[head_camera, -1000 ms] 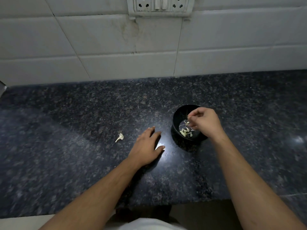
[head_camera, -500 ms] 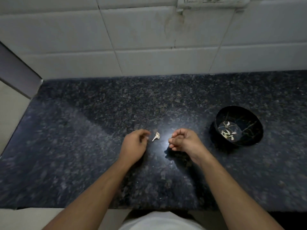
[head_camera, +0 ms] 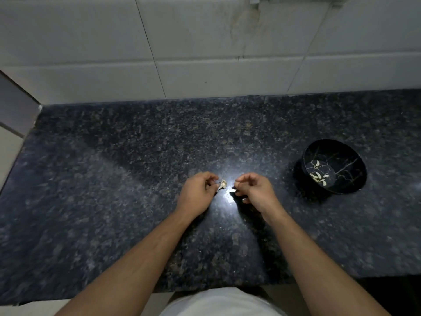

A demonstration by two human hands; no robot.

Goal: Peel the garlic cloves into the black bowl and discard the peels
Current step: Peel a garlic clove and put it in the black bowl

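Observation:
A small pale garlic piece (head_camera: 222,185) with a papery stem sits at the middle of the dark granite counter (head_camera: 114,179). My left hand (head_camera: 197,194) pinches its stem end with curled fingers. My right hand (head_camera: 255,190) hovers just right of it, fingers curled with thumb and forefinger close together and nothing visibly between them. The black bowl (head_camera: 346,185) with gold veining stands to the right, apart from both hands, and holds several peeled white cloves (head_camera: 320,175).
A white tiled wall (head_camera: 205,53) rises behind the counter. The counter ends at a left edge (head_camera: 20,142) by a grey panel and at a front edge near my body. A bright light reflection lies between my hands.
My right hand left the bowl and came to the counter's middle. My left hand curled and took hold of the garlic piece. The view shifted left, so the bowl now sits far right.

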